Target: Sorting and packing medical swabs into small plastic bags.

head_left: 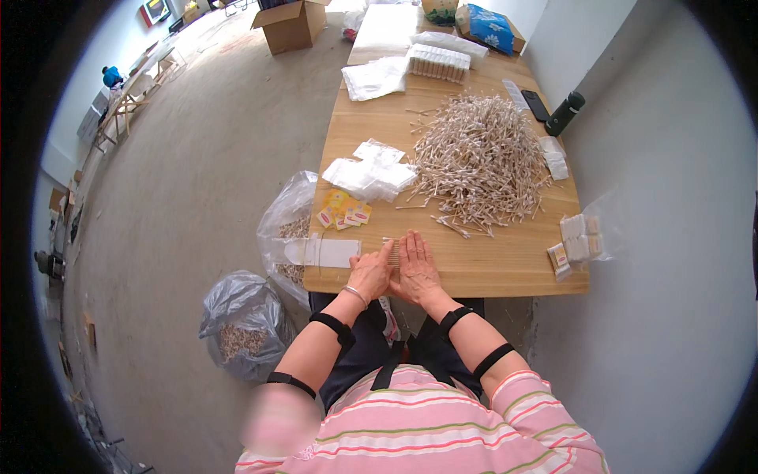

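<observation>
Right hand (417,267) flat, fingers outstretched, pressing down a small row of cotton swabs (389,250) just below frame centre. Left hand (369,274) curled beside it, touching the same row; grip unclear. Left of them, a white card sleeve (324,253). Above, yellow labels (344,210), clear bags (369,177), a large swab heap (482,162) on the wooden table (505,265).

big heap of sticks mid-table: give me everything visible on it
The heap of cotton swabs is a broad, loose mound of thin pale sticks with white tips, lying criss-cross in every direction. It sits on the wooden table, right of centre, beyond both hands. Stray swabs trail off its near and far-left edges. Clear plastic bags lie at its left edge, and a small white packet at its right. Neither hand touches it.
</observation>
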`<state>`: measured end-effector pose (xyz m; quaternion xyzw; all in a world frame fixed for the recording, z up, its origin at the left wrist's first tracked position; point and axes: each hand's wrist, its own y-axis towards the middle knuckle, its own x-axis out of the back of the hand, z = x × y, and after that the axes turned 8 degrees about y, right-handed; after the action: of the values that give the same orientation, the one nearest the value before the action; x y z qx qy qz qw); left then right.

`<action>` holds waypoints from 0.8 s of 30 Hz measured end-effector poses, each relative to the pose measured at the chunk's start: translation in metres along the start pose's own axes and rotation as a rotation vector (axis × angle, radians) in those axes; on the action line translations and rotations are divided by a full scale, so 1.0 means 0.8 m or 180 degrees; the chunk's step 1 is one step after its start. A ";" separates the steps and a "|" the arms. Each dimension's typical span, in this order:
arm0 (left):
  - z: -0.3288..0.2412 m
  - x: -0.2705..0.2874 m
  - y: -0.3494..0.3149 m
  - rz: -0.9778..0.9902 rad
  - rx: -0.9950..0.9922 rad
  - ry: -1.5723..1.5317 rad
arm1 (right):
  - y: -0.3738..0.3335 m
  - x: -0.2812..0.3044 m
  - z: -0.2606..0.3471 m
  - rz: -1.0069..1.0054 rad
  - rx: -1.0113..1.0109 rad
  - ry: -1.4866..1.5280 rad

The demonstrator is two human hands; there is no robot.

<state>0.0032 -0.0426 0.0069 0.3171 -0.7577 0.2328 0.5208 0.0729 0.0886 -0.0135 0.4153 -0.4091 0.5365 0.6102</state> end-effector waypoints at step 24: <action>0.008 -0.041 0.036 -0.1579 0.0589 -0.2221 | -0.003 0.009 0.005 0.0070 -0.0080 0.0379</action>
<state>-0.0135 -0.0193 -0.0264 0.5945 -0.7651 0.0465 0.2431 0.0756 0.0867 -0.0058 0.3704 -0.3832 0.5618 0.6327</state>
